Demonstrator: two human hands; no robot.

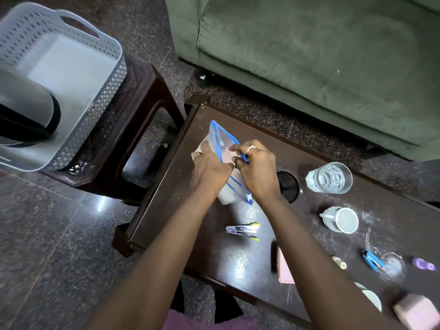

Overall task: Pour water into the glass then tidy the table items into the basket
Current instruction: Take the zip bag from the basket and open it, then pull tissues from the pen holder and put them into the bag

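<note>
A person's left hand [209, 170] and right hand [257, 172] meet on a clear zip pouch [222, 136] with blue edging, over a dark, scuffed bench [214, 246]. The left hand grips the pouch's side with curled fingers, and the right hand pinches its blue rim. Just right of the right hand stands a black mesh cup [288, 185]. Past that is the glass [329, 178], full of water, so the pouring looks done. Tidying seems barely begun. Well to the left of the left hand, the grey lattice basket [104, 110] sits on a dark stool [147, 91] and holds only a steel jug [26, 108]. A stapler [244, 231] lies nearer the person than the hands. A white mug [342, 220] and several blurred small items lie off to the right. Beyond the hands is a green sofa [309, 55] on a speckled stone floor [47, 234]
</note>
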